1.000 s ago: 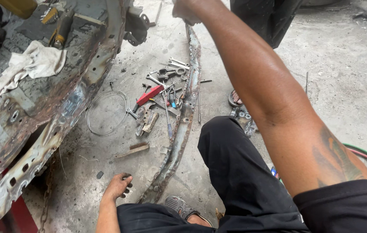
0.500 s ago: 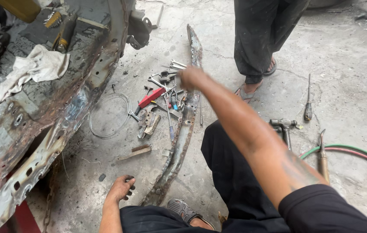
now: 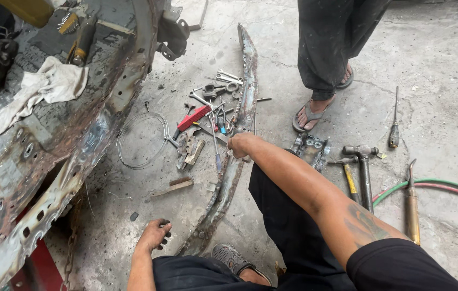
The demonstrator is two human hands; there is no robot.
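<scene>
My right hand (image 3: 240, 144) reaches down to a long rusty metal strip (image 3: 223, 188) lying on the concrete. Its fingers are curled at the edge of a pile of hand tools (image 3: 207, 116) with wrenches, screwdrivers and a red-handled tool (image 3: 194, 117). Whether it grips anything is hidden by the back of the hand. My left hand (image 3: 153, 234) rests on the floor beside the near end of the strip, fingers curled under, nothing clearly in it. My dark-trousered knee sits between both arms.
A rusty car body panel (image 3: 51, 161) with a white rag (image 3: 40, 91) fills the left. Another person's legs in sandals (image 3: 320, 102) stand behind the strip. Two hammers (image 3: 361, 161), a screwdriver (image 3: 394, 124), a brass torch (image 3: 412, 205) with green and red hoses and a wire loop (image 3: 143, 140) lie around.
My right arm has swung down from high at the top of the view to the tool pile by the strip. My left hand has stayed on the floor.
</scene>
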